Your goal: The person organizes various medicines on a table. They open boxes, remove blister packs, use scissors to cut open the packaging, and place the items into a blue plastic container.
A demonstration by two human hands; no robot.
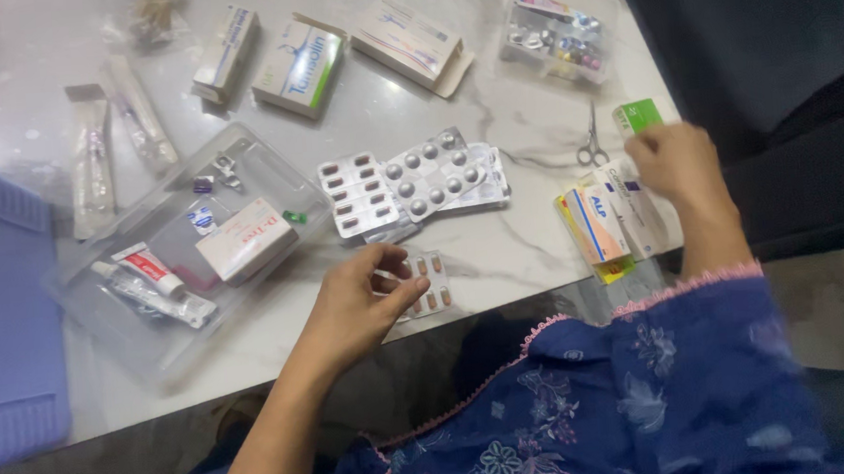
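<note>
Left hand [362, 302] rests at the near edge of the white marble-patterned table [503, 251]. Fingers curled narrow, thumb and fingertips pinching a small silver blister strip of orange-brown tablets [428, 285]. The strip lies flat on the table, just right of the hand and partly under the fingers.

Right hand [675, 162] is at the table's right edge, fingers closed on a small green and white carton [637, 115], which sticks out above the knuckles. Below this hand: a stack of flat white, orange and yellow medicine boxes [607, 224], touching or nearly so. Small steel scissors [590, 139] just left of it.

Between the hands, farther back: a fanned pile of silver blister packs [417, 179]. A clear plastic tray [167, 317] with tubes and a box sits left of the left hand, apart.
</note>
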